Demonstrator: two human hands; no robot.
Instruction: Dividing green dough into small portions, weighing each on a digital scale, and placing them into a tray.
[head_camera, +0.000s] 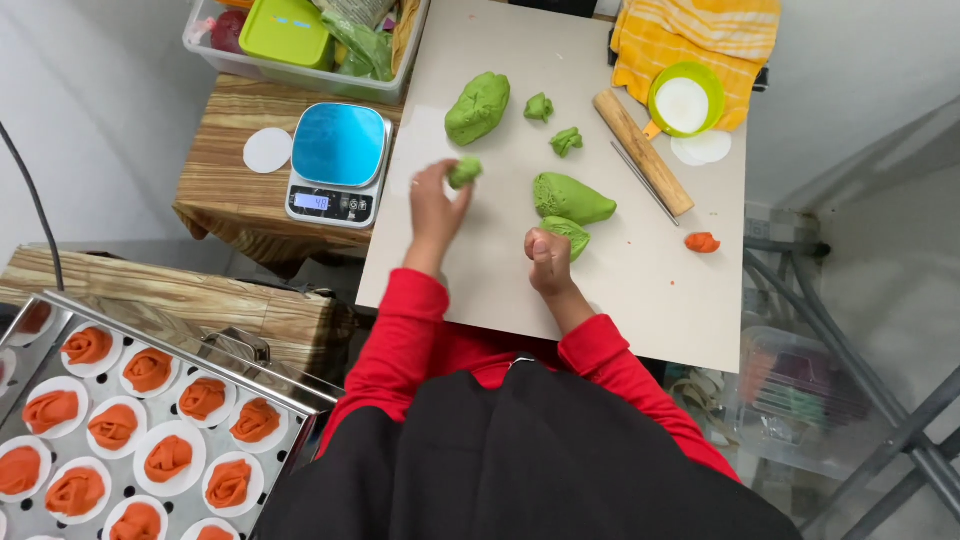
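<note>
My left hand (433, 203) pinches a small green dough ball (464, 171) above the pale board (660, 290), near the scale. My right hand (548, 260) grips one end of a green dough piece (568, 232) that lies on the board. Just beyond it sits a cone-shaped green dough lump (570, 197). A large green dough lump (478, 107) rests further back, with two small green bits (539, 106) (566, 140) to its right. A small orange dough bit (702, 242) lies at the board's right side.
A kitchen scale (339, 160) with a blue platter stands left of the board, a white paper disc (268, 150) beside it. A wooden rolling pin (643, 152), a thin metal rod (645, 184), a green ring mould (686, 99) on a yellow cloth (700, 35). Bottom left, a perforated steel tray (130, 470) holds several orange dough flowers.
</note>
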